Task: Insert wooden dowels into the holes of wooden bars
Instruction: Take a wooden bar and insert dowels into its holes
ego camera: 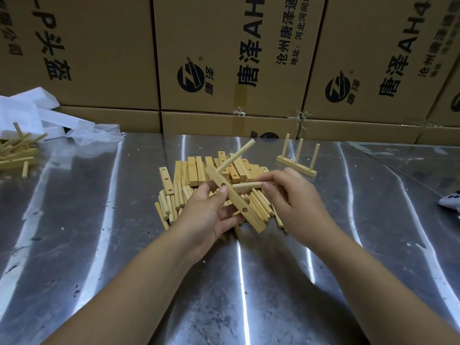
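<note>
- Head cam, everything placed off the pile (pixel 193 173) of loose bars and dowels in the middle of the metal table (pixel 99 220).
- My left hand (pixel 209 215) is just in front of the pile, fingers and thumb wrapped round a bar (pixel 254 220) that's tilted, far end up over the pile.
- That bar has one dowel (pixel 237 155) already stuck in its far hole, poking up and to the right above the pile. The middle and near holes are open.
- My right hand (pixel 296 195), at the pile's right side, pinches a second dowel (pixel 246 185) lying roughly level. Its free end is right at the bar beside the middle hole; can't tell if it's touching.
- Behind and right of the pile a finished bar (pixel 297 168) sits flat with three dowels standing up.
- Well off to the pile's left there's a smaller heap of wood bits (pixel 17 150) and some white bags (pixel 25 108).
- Cardboard boxes (pixel 224 58) are stacked behind the pile.
</note>
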